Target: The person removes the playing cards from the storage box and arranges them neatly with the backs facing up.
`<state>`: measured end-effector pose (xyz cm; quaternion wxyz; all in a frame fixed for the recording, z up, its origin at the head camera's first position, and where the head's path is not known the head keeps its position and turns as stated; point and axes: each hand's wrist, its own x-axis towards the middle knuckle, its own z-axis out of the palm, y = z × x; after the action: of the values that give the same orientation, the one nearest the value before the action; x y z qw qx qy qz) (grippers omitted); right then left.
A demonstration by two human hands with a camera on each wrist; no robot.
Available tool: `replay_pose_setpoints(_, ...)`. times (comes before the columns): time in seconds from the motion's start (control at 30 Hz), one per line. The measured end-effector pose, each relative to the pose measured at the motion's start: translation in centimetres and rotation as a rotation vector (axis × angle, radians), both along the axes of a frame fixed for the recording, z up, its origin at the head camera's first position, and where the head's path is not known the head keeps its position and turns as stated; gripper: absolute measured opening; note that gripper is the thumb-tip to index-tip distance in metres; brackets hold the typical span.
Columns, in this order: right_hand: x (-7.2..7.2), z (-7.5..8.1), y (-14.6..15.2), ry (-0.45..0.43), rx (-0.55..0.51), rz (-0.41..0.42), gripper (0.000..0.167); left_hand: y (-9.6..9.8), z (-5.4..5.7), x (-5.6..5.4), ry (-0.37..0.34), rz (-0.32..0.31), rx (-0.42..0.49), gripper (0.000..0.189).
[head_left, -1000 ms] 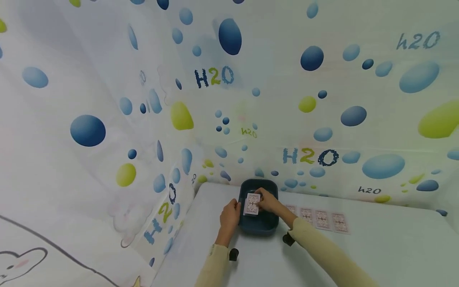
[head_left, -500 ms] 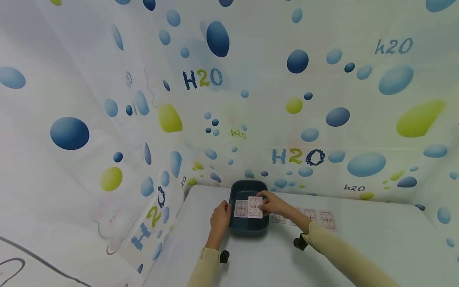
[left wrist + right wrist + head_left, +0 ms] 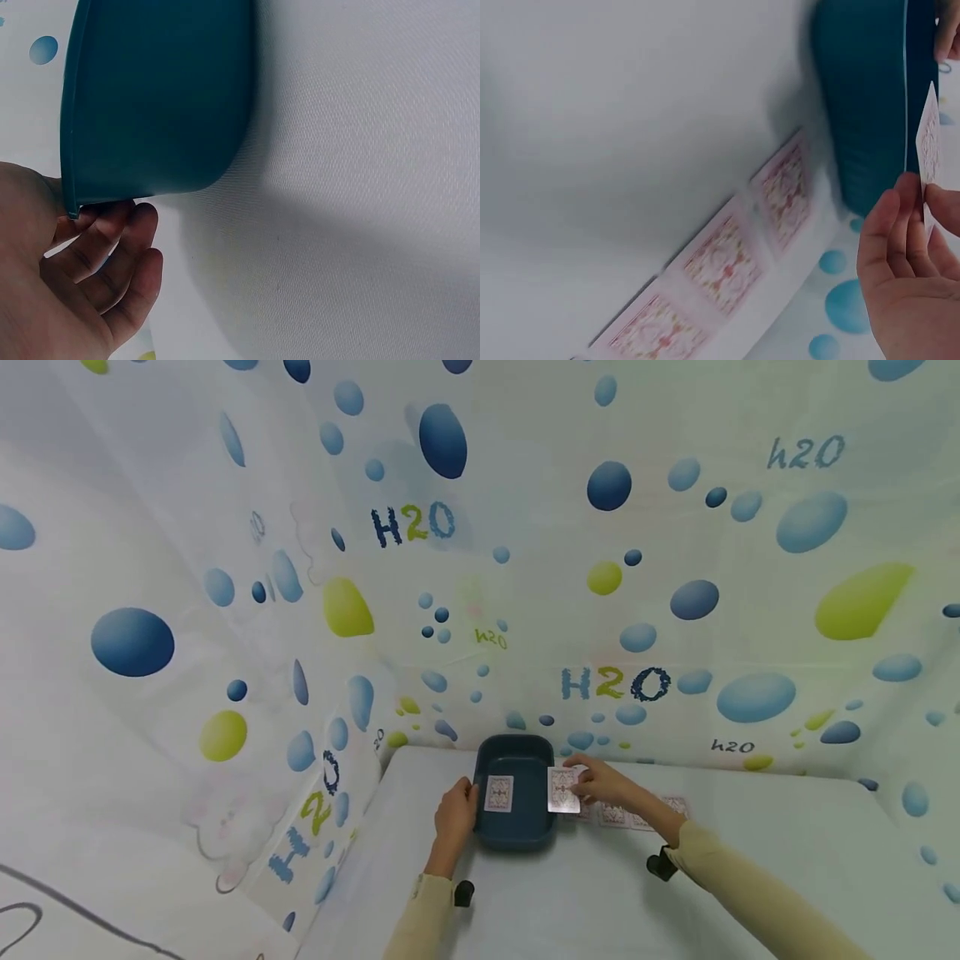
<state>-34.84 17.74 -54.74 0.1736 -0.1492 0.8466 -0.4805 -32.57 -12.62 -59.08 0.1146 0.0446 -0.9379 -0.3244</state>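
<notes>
A dark teal plastic bin stands on the table with one playing card lying face down inside, left of its middle. My left hand holds the bin's left rim; in the left wrist view its curled fingers are at the rim, the thumb mostly hidden. At the bin's right rim, my right hand pinches another playing card between thumb and fingers, its patterned red-and-white back showing in the head view. In the right wrist view this card is raised beside the bin wall, seen nearly edge-on.
Several face-down playing cards lie in a row on the white table, right of the bin and partly under the right forearm. Behind the table hangs a white wall covering with blue and green spots.
My right hand has carried its card rightward, from above the card inside the bin to the right rim, uncovering that card. My left hand stays at the left rim. The head view has shifted slightly.
</notes>
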Motion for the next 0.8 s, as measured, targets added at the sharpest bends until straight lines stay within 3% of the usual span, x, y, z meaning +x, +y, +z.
replay_pose_setpoints(0.4, 0.6, -0.6, 5.0, 0.022, 0.006, -0.013, 0.049, 0.1, 0.4, 0.1, -0.011, -0.016, 0.008, 0.022)
replay_pose_setpoints(0.8, 1.4, -0.7, 9.5, 0.021, 0.004, -0.029, 0.051, 0.1, -0.2, -0.3, -0.003, -0.007, -0.003, 0.021)
